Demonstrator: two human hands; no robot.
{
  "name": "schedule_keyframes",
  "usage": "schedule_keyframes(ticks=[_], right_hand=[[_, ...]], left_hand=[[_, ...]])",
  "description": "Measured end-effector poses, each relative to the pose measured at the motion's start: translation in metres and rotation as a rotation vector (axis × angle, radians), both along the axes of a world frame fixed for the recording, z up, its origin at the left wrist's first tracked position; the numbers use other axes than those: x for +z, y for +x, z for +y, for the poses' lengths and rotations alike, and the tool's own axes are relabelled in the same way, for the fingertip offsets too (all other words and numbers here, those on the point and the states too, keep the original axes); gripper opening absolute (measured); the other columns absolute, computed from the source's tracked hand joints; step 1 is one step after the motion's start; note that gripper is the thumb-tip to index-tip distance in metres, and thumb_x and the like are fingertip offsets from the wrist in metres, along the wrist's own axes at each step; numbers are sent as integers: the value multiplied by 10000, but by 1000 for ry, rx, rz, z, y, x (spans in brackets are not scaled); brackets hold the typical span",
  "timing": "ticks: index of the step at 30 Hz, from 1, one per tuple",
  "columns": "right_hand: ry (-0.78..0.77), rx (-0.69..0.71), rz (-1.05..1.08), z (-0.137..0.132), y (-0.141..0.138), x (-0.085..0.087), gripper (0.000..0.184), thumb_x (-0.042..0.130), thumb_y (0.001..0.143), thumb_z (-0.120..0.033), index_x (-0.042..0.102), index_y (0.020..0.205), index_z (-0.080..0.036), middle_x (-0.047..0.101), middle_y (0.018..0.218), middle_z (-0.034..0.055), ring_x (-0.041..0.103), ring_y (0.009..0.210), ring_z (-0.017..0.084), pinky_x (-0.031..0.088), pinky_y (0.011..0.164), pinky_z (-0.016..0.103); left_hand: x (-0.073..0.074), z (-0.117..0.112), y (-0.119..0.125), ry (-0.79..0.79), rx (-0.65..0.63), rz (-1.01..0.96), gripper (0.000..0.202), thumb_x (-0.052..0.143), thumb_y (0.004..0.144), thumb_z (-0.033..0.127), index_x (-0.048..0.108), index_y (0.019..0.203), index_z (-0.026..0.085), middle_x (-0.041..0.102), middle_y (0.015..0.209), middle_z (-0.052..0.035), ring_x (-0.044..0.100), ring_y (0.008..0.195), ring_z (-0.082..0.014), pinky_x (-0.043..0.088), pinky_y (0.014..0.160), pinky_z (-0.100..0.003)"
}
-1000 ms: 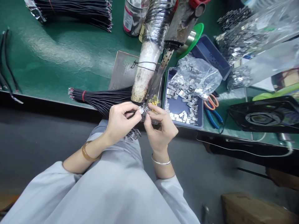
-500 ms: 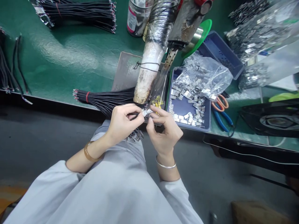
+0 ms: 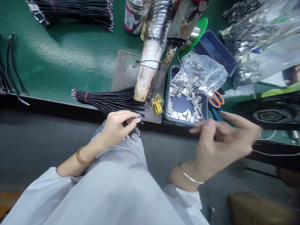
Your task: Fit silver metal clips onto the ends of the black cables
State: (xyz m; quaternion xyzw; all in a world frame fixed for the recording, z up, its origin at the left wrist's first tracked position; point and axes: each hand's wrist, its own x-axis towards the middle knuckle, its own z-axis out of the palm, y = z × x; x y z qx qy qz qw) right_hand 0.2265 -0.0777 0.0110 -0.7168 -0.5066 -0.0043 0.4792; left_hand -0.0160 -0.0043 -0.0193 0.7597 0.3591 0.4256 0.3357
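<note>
My left hand (image 3: 119, 125) is closed in a pinch on a black cable (image 3: 125, 123), mostly hidden by the fingers, with a small pale piece at the fingertips. Several cable ends with metal connectors (image 3: 134, 133) hang below it over my lap. A bundle of black cables (image 3: 105, 97), tied with a red band, lies just above that hand. My right hand (image 3: 225, 143), smeared by motion, is in front of the tray's right corner. Its fingers are bent around the end of a thin solder wire (image 3: 191, 89), which slants up across the tray (image 3: 167, 117) of metal connectors.
A soldering iron (image 3: 169, 57) and a plastic-wrapped tube (image 3: 146, 73) reach down over a grey board (image 3: 122, 73). Yellow clips (image 3: 157, 107) lie on its edge. Orange-handled scissors (image 3: 217, 100), a black fan-like device (image 3: 272, 114) and bagged connectors (image 3: 250, 43) are on the right.
My right hand has left my left hand and swung right past the tray, carrying the solder wire. My left hand has dropped slightly toward my lap. The yellow clips are now uncovered.
</note>
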Motion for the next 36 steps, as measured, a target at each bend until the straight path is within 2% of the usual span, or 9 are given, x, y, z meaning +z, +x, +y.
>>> schedule_keyframes(ticks=[4,8,11,17,20,25,29,33,36], right_hand=[[-241,129,-181,20,36,10,214,724,852,-382,602,731,-256,662,651,-22,643,565,183,513,565,332],[-399,412,-191,42,70,6,358,698,844,-541,607,640,-261,754,787,21,645,625,195,487,547,333],[-507,518,-177,57,80,8,416,712,804,-601,612,596,-255,724,712,28,612,610,187,444,535,319],[-635,497,-142,75,77,9,257,747,715,-367,573,589,-226,587,553,-25,466,506,120,362,512,278],[-532,399,-275,74,66,3,189,681,692,-207,514,607,-235,561,580,-32,473,537,123,368,536,276],[-114,237,-389,55,28,6,192,620,799,-155,499,685,-252,655,755,15,609,673,160,462,541,272],[119,232,-156,37,-11,12,176,693,835,-150,575,739,-238,698,777,2,671,649,148,551,543,263],[103,423,232,28,-45,-3,146,703,874,-161,597,795,-222,736,893,2,746,714,151,637,641,291],[170,365,190,28,-62,-21,129,732,879,-155,642,815,-223,739,885,-4,754,783,151,628,669,280]], left_hand=[[-3,6,0,225,-41,189,198,589,964,136,725,825,173,672,790,-46,570,745,-165,484,710,-297],[-6,15,-1,338,-73,390,276,531,989,138,707,779,165,634,853,-81,530,814,-206,470,745,-343],[-9,22,-2,352,-119,413,250,522,992,138,703,821,165,639,878,-86,522,835,-218,455,762,-352],[-16,28,3,356,-90,345,177,526,997,172,670,896,156,692,885,-97,557,868,-242,430,774,-359],[-15,27,4,311,-61,292,156,536,996,187,678,937,161,713,863,-83,589,870,-234,450,797,-356],[-10,22,1,346,-137,94,186,563,1007,207,722,921,161,733,789,-52,616,733,-167,487,745,-305],[-5,19,0,145,-134,-5,196,568,985,185,737,889,159,742,749,-37,628,648,-130,470,644,-249],[5,21,3,-178,-152,-34,230,581,931,185,705,743,142,649,585,20,518,511,-80,388,535,-203],[11,22,5,-306,-145,-72,202,604,876,210,724,737,125,618,565,24,473,508,-73,363,513,-196]])
